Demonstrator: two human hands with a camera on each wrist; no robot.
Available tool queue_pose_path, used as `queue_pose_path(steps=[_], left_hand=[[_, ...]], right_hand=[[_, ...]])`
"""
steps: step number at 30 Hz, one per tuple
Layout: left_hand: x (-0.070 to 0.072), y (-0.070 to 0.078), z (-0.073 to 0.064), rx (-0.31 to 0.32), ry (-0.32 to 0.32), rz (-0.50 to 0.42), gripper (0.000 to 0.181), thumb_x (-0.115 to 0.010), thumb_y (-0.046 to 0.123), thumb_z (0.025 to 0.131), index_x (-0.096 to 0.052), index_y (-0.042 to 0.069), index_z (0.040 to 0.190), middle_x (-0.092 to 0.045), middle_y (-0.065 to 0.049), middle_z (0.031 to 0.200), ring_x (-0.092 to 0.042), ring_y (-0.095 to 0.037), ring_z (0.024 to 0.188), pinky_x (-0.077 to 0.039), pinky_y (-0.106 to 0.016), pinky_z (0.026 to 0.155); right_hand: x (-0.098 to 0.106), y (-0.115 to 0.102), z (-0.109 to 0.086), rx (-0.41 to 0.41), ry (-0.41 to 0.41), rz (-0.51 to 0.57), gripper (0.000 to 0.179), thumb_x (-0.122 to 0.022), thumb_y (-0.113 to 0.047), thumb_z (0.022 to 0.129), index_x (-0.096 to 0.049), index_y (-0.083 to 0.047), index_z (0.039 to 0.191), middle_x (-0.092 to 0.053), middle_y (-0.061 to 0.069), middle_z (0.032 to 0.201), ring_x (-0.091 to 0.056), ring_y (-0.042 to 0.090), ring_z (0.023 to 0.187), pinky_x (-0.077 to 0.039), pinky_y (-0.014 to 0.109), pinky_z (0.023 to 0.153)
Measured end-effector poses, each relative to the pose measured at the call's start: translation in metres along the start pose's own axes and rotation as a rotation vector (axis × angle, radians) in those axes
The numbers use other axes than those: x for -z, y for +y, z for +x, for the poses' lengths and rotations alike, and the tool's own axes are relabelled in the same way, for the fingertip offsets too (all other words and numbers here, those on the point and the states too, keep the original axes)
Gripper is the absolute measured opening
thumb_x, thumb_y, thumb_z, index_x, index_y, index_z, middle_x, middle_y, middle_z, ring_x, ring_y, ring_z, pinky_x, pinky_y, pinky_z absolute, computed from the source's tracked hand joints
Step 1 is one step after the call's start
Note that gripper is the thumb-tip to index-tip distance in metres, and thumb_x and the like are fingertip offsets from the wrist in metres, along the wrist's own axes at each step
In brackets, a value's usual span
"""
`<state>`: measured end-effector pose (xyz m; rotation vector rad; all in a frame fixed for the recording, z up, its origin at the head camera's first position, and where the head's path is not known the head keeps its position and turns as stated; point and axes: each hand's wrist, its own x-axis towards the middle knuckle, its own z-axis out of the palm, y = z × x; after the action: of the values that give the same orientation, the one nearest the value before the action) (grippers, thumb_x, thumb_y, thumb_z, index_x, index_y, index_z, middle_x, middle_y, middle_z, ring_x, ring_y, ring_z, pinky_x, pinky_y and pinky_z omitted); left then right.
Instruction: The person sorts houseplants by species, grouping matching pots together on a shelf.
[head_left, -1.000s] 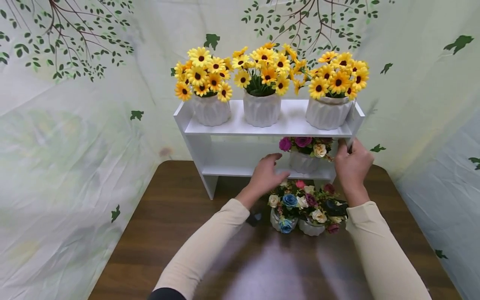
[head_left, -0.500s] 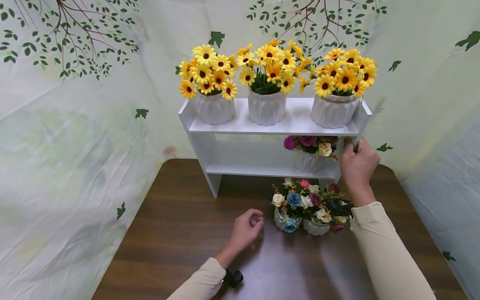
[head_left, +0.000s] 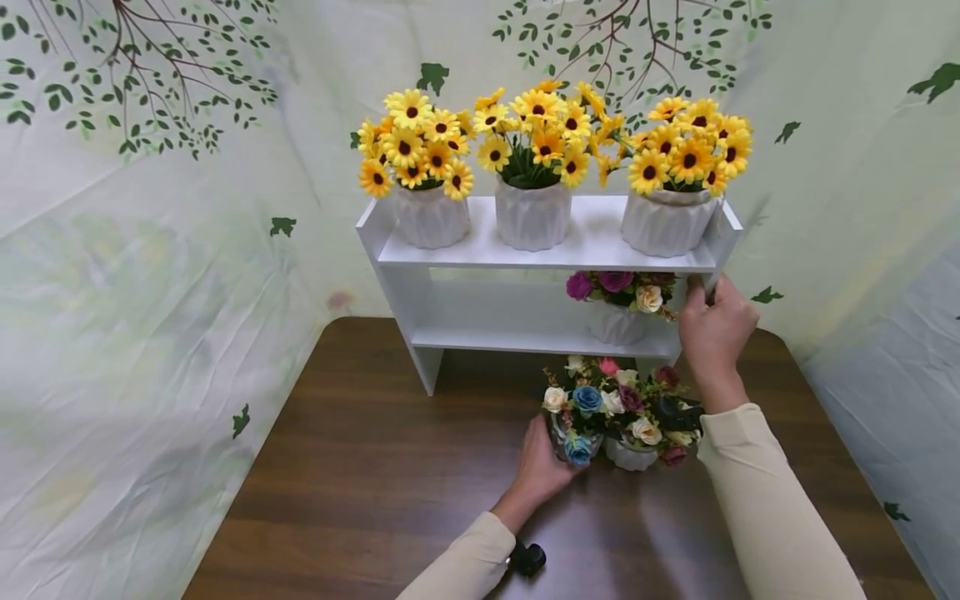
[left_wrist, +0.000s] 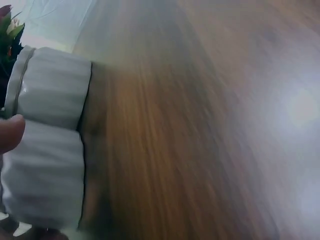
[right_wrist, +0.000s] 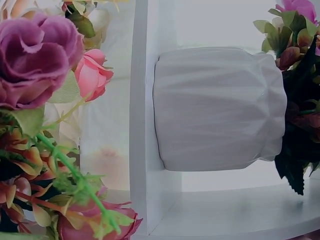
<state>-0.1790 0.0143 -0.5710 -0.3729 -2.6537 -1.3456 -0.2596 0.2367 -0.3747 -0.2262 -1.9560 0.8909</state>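
My left hand grips a white flowerpot with blue and cream roses. In the left wrist view the thumb lies over its side, while fingertips show at the lower left. That pot stands on the table, close beside a second white pot of cream and dark red roses. My right hand holds the right side panel of a white two-tier shelf. On the lower tier, at its right end, sits a white pot with purple and cream roses.
Three white pots of yellow daisies line the top tier. The shelf stands at the back of a dark wooden table. Behind it hangs a leaf-printed cloth. A black wrist camera sits at my left wrist.
My left hand has come down from the lower tier to the table, then moved right to the blue-rose pot and taken hold of it. The right hand stays on the shelf's side panel.
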Motion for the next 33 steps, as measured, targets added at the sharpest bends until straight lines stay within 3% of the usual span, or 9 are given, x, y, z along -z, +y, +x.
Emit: queue_pose_path(steps=[3, 8, 15, 21, 27, 33], left_hand=[[-0.008, 0.002, 0.004, -0.018, 0.061, 0.022, 0.094, -0.090, 0.025, 0.064, -0.041, -0.004, 0.138, -0.058, -0.019, 0.127, -0.057, -0.034, 0.117, -0.049, -0.044, 0.101], [-0.018, 0.002, 0.010, -0.019, 0.080, 0.017, 0.099, -0.091, 0.028, 0.064, -0.036, -0.005, 0.140, -0.055, -0.021, 0.130, -0.058, -0.034, 0.118, -0.050, -0.044, 0.101], [-0.019, -0.010, 0.017, -0.129, 0.099, 0.024, 0.096, -0.092, 0.029, 0.064, -0.040, 0.001, 0.139, -0.062, -0.015, 0.127, -0.063, -0.029, 0.114, -0.053, -0.040, 0.097], [0.009, -0.019, 0.007, -0.104, 0.032, -0.019, 0.092, -0.091, 0.032, 0.064, -0.044, 0.004, 0.138, -0.065, -0.013, 0.127, -0.064, -0.029, 0.114, -0.054, -0.042, 0.095], [0.052, -0.027, -0.002, -0.167, 0.002, 0.024, 0.084, -0.089, 0.034, 0.065, -0.048, 0.004, 0.132, -0.068, -0.014, 0.118, -0.067, -0.029, 0.108, -0.055, -0.044, 0.090], [0.090, -0.023, -0.019, -0.094, -0.023, -0.010, 0.081, -0.090, 0.035, 0.065, -0.049, 0.011, 0.131, -0.069, -0.009, 0.118, -0.067, -0.026, 0.109, -0.055, -0.042, 0.090]], right_hand=[[0.000, 0.001, 0.001, -0.001, -0.005, 0.004, 0.032, -0.056, -0.013, 0.096, -0.056, 0.007, 0.070, -0.067, 0.028, 0.075, -0.057, 0.037, 0.063, -0.023, 0.015, 0.056], [-0.001, 0.001, 0.002, 0.004, 0.010, -0.010, 0.032, -0.056, -0.011, 0.095, -0.053, 0.005, 0.068, -0.065, 0.027, 0.072, -0.050, 0.031, 0.060, -0.023, 0.016, 0.055], [-0.004, 0.000, 0.000, 0.014, -0.012, -0.010, 0.033, -0.055, -0.010, 0.096, -0.053, 0.004, 0.066, -0.065, 0.025, 0.069, -0.048, 0.028, 0.058, -0.023, 0.014, 0.052], [-0.003, -0.001, -0.002, 0.014, -0.016, -0.001, 0.032, -0.055, -0.010, 0.095, -0.054, 0.004, 0.067, -0.065, 0.026, 0.069, -0.051, 0.032, 0.058, -0.023, 0.015, 0.052], [-0.001, 0.001, 0.000, 0.009, 0.011, -0.020, 0.032, -0.055, -0.008, 0.094, -0.050, 0.002, 0.064, -0.062, 0.024, 0.066, -0.043, 0.027, 0.057, -0.022, 0.017, 0.051], [0.001, 0.001, -0.001, 0.002, -0.016, -0.023, 0.032, -0.055, -0.010, 0.096, -0.053, 0.004, 0.067, -0.065, 0.026, 0.070, -0.050, 0.030, 0.058, -0.022, 0.014, 0.052]])
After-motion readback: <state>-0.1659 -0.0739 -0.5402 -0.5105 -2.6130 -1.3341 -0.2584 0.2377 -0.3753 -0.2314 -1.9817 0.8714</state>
